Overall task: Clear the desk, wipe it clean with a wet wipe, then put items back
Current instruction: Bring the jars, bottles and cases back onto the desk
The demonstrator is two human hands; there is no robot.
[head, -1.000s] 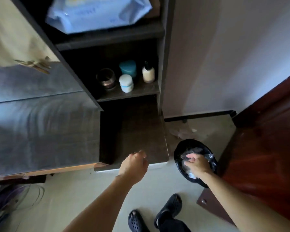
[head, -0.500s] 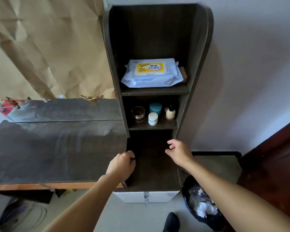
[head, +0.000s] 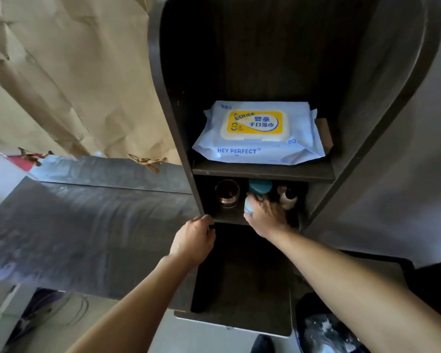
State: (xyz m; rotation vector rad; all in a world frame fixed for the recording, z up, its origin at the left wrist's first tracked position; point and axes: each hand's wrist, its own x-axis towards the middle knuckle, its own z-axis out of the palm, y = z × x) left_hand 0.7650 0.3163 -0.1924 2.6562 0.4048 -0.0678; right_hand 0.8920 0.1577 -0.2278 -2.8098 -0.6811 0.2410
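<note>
A pack of wet wipes [head: 260, 133] lies on the upper shelf of a dark shelf unit [head: 262, 170]. On the shelf below stand a glass cup [head: 227, 193], a teal jar [head: 260, 186], a small bottle [head: 288, 197] and a white jar [head: 248, 207]. My right hand [head: 266, 216] reaches into this lower shelf and its fingers curl round the white jar. My left hand [head: 194, 240] hovers with curled fingers at the shelf unit's left panel and holds nothing. The dark desk top [head: 87, 225] stretches to the left, streaked with wipe marks.
A black-lined trash bin [head: 323, 329] with crumpled wipes stands on the floor at the lower right. Brown paper [head: 74, 72] covers the wall behind the desk. A low dark ledge [head: 239, 281] sits under the shelves. Cables [head: 61, 309] lie under the desk.
My right hand rose from the trash bin to the ledge, then into the lower shelf onto the white jar. My left hand rose to the shelf's edge. The view tilted up.
</note>
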